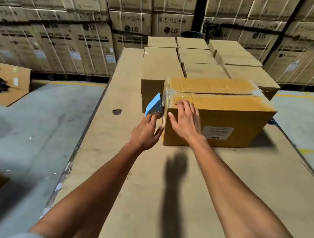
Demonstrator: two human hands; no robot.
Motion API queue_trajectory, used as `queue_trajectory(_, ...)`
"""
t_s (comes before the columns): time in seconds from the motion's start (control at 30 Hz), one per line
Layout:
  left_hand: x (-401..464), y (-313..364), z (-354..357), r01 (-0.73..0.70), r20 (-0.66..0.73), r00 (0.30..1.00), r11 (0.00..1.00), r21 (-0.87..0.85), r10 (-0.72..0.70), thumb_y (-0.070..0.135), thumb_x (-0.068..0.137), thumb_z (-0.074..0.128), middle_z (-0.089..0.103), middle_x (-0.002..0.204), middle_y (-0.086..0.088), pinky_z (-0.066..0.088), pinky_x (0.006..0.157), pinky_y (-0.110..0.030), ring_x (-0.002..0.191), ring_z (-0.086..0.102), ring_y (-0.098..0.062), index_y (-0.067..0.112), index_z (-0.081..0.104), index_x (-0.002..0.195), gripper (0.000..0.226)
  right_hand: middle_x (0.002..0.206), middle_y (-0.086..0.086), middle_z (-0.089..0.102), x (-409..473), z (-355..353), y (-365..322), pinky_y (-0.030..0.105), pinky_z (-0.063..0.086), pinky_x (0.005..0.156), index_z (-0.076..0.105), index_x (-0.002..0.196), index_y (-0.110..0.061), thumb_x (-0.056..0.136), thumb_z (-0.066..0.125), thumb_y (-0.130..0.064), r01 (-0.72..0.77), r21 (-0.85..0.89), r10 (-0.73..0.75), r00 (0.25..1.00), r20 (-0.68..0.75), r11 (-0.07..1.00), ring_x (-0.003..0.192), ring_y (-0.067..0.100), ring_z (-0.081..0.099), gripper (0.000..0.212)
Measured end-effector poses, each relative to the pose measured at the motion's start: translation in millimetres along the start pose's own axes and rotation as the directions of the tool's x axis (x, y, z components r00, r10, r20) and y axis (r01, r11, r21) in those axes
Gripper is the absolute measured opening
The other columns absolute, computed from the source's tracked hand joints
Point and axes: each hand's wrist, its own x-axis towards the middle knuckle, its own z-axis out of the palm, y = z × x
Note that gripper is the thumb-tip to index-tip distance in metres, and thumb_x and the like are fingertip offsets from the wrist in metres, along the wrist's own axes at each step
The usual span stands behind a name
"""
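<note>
Brown cardboard fills my feed. The box I am working on sits on the cardboard-covered table, a little right of centre and just in front of a block of smaller plain boxes. Its top flaps are closed, and clear tape shines over the left end of the seam. A white label is on the near face.

My left hand holds a blue tape dispenser by its lower end. The fingers reach up along the blue body and the thumb points toward the box's near left edge. The dispenser is tilted, with its head against the upper left corner of the box, right where the tape wraps over. I cannot tell how the grip closes on the hidden side.

My right hand lies flat over the near top edge of the box at its left end. The fingers are straight and spread wide, with the tips on the top flap and the thumb down on the front face; it holds nothing.

Stacked washing-machine cartons wall the background, and an open carton sits on the grey floor to the left.
</note>
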Motion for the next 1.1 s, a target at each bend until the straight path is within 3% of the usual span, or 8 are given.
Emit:
queue_trajectory(0.2, 40, -19, 1, -0.042, 0.029, 0.999, 0.999, 0.015, 0.041, 0.03, 0.106, 0.063, 0.048, 0.165, -0.007, 0.058, 0.101, -0.05, 0.142, 0.052, -0.03, 0.017, 0.037, 0.165, 0.066, 0.16, 0.013, 0.045, 49, 22, -19, 0.05, 0.039, 0.116, 0.042, 0.155, -0.012, 0.099, 0.054, -0.062, -0.109, -0.119, 0.128, 0.978, 0.163, 0.987, 0.145, 0.03, 0.046, 0.076)
queue_trajectory(0.33, 66, -31, 6, -0.055, 0.055, 0.997, 0.997, 0.048, 0.053, 0.034, 0.105, 0.065, 0.041, 0.172, -0.009, 0.052, 0.115, -0.054, 0.151, 0.045, -0.033, 0.015, 0.028, 0.171, 0.078, 0.173, 0.011, 0.027, 58, 31, -10, 0.053, 0.025, 0.127, 0.026, 0.165, -0.017, 0.101, 0.053, -0.057, -0.136, -0.122, 0.167, 0.941, 0.294, 0.983, 0.158, 0.029, 0.029, 0.08)
queue_trajectory(0.5, 86, -43, 16, -0.124, 0.03, 0.992, 0.991, 0.043, 0.123, 0.05, 0.106, 0.063, 0.037, 0.175, -0.007, 0.048, 0.116, -0.055, 0.153, 0.041, -0.031, 0.018, 0.026, 0.172, 0.081, 0.176, 0.005, 0.022, 49, 23, 9, 0.051, 0.016, 0.131, 0.022, 0.167, -0.021, 0.098, 0.052, -0.052, -0.109, -0.043, 0.117, 0.915, 0.386, 0.993, 0.161, 0.025, 0.023, 0.081)
queue_trajectory(0.67, 80, -41, 30, -0.198, 0.063, 0.979, 0.979, 0.043, 0.195, 0.06, 0.105, 0.06, 0.032, 0.178, -0.004, 0.044, 0.118, -0.055, 0.156, 0.037, -0.031, 0.021, 0.022, 0.174, 0.088, 0.173, 0.002, 0.028, 26, -9, 31, 0.046, 0.02, 0.128, 0.025, 0.166, -0.022, 0.091, 0.064, -0.048, -0.09, 0.042, 0.064, 0.906, 0.418, 0.995, 0.157, 0.023, 0.031, 0.089)
queue_trajectory(0.87, 65, -26, 43, -0.364, 0.102, 0.927, 0.931, 0.005, 0.362, 0.065, 0.102, 0.063, 0.032, 0.178, -0.005, 0.043, 0.119, -0.053, 0.153, 0.04, -0.033, 0.026, 0.021, 0.174, 0.092, 0.173, -0.005, 0.024, 5, -34, 54, 0.059, 0.021, 0.125, 0.026, 0.165, -0.029, 0.082, 0.075, -0.045, -0.101, 0.054, 0.062, 0.87, 0.488, 0.993, 0.156, 0.025, 0.026, 0.098)
queue_trajectory(0.97, 61, -20, 49, -0.415, 0.116, 0.903, 0.91, -0.022, 0.414, 0.055, 0.101, 0.07, 0.028, 0.179, -0.007, 0.045, 0.118, -0.054, 0.151, 0.042, -0.037, 0.026, 0.019, 0.174, 0.094, 0.172, -0.003, 0.026, 3, -41, 56, 0.058, 0.022, 0.125, 0.027, 0.163, -0.029, 0.085, 0.076, -0.039, -0.156, 0.082, 0.095, 0.861, 0.5, 0.984, 0.156, 0.026, 0.027, 0.093)
queue_trajectory(1.1, 58, -11, 52, -0.416, 0.091, 0.903, 0.907, -0.07, 0.421, 0.034, 0.1, 0.078, 0.031, 0.178, -0.007, 0.049, 0.118, -0.055, 0.148, 0.042, -0.039, 0.02, 0.023, 0.173, 0.092, 0.167, 0.001, 0.035, 8, -38, 51, 0.052, 0.029, 0.122, 0.031, 0.162, -0.027, 0.1, 0.061, -0.048, -0.253, 0.087, 0.202, 0.903, 0.379, 0.964, 0.152, 0.025, 0.034, 0.072)
